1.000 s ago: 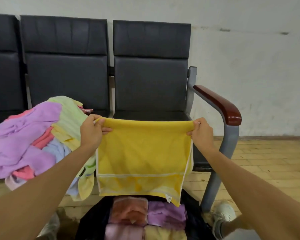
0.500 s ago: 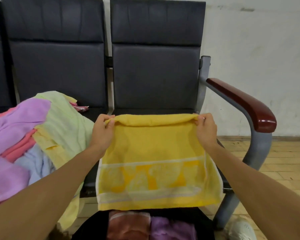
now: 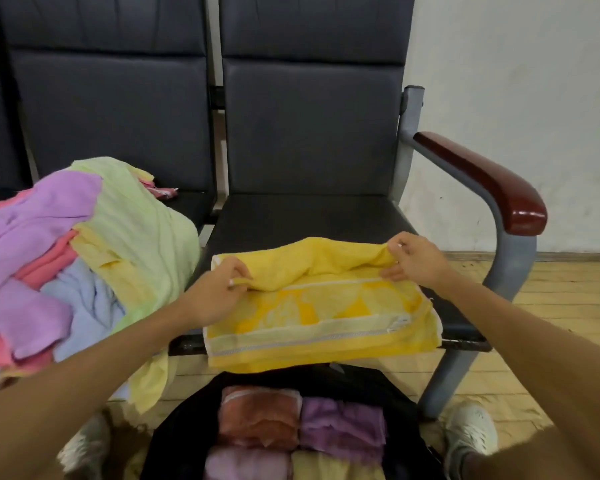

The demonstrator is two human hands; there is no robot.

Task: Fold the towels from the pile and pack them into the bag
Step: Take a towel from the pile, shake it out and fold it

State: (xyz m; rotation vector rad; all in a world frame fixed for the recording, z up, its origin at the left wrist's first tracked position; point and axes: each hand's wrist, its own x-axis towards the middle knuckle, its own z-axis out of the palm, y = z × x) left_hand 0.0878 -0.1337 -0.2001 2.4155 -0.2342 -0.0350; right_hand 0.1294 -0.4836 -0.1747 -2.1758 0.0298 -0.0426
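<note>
- Pile [image 3: 66, 258] of loose towels at far left: purple, pink, pale blue, light green and pale yellow, heaped on the left chair [image 3: 111, 116]. One pale yellow piece hangs over the front edge.
- Left hand [image 3: 219, 289] next. We note thumb and fingers pinched on the near-left corner of the folded-over part of the yellow towel [image 3: 326, 320].
- Yellow towel lies on the right chair [image 3: 309, 216], its front edge drooping over the seat's lip. The patterned border band faces up, and the far part is lifted in a slack fold between the two hands.
- Bag [image 3: 177, 441], black and open, sits on the floor [image 3: 551, 306] below the towel. We count four folded towels [image 3: 260, 417] inside, in two rows: rust-pink and purple behind, lilac and pale yellow in front.
- Right hand [image 3: 414, 261] grips the far-right corner of the same fold, fingers curled round the cloth, raised a little off the seat.
- Armrest [image 3: 482, 181], dark red on a grey frame, stands right of that hand, apart from it.
- Shoe [image 3: 471, 434], white, on the wooden floor at lower right.
</note>
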